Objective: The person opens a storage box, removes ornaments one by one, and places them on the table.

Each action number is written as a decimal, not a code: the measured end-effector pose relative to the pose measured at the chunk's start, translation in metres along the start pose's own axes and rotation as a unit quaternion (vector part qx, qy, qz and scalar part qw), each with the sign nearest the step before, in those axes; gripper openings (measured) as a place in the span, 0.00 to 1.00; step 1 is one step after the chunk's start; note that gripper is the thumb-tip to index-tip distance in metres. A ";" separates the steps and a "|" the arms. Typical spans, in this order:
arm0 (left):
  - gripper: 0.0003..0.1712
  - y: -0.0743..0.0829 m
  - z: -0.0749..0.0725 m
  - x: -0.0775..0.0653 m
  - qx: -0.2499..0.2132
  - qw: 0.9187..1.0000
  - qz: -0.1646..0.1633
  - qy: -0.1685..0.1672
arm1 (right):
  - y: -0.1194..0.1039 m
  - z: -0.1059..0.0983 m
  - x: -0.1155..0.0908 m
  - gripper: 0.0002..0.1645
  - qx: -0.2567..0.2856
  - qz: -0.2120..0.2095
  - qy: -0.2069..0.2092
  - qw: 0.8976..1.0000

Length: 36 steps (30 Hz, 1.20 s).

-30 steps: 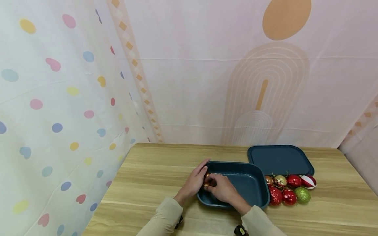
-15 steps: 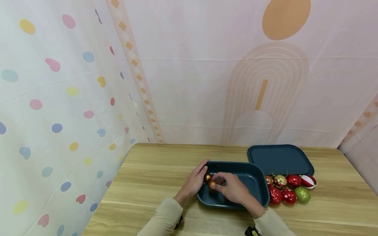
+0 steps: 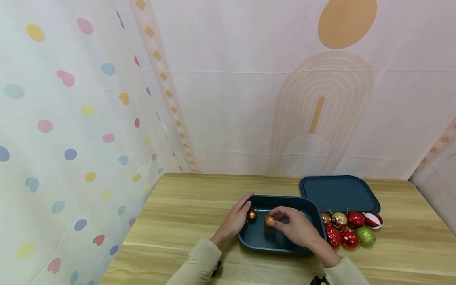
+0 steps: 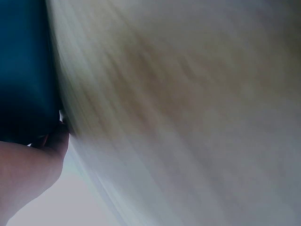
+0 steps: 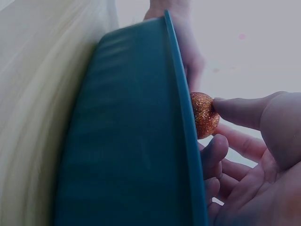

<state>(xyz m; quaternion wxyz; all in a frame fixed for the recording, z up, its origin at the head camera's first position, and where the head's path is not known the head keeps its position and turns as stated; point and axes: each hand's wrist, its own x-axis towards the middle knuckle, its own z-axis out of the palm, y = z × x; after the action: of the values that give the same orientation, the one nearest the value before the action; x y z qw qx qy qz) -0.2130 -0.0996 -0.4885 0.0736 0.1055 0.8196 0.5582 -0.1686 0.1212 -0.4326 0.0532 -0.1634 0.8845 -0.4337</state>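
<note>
A dark blue rectangular container stands on the table. My left hand grips its left end, thumb over the rim; in the left wrist view that hand is at the lower left against the container wall. My right hand pinches a glittery copper Christmas ball between thumb and fingers, over the container's middle. Seen from the right wrist, this ball shows just past the container's rim, thumb pressed to it. A second, smooth bronze Christmas ball lies inside at the left end, near my left thumb.
Right of the container, two rows of Christmas balls include a gold one, a striped red-and-white one, a green one and several red ones. Behind them lies a flat dark blue lid. A curtain hangs behind the table.
My right hand has moved right with the glittery copper ball, away from the container's left end. The smooth bronze ball stays there, now in plain sight. My left hand keeps its place.
</note>
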 end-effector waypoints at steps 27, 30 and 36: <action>0.28 -0.001 -0.003 0.001 -0.006 1.000 0.006 0.004 | 0.032 -0.068 -0.034 0.20 0.042 0.047 0.042 0.997; 0.28 -0.001 -0.002 0.001 -0.007 1.000 0.008 0.004 | 0.037 -0.077 -0.040 0.21 0.046 0.055 0.045 0.996; 0.28 -0.001 -0.001 0.000 -0.008 1.000 0.010 0.000 | 0.050 -0.094 -0.057 0.24 0.060 0.086 0.045 0.993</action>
<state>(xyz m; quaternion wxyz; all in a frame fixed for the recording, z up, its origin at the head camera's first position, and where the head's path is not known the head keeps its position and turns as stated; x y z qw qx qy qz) -0.2130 -0.1005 -0.4893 0.0692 0.1133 0.8142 0.5652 -0.1490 0.2392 -0.4164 0.0602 -0.0639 0.8690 -0.4870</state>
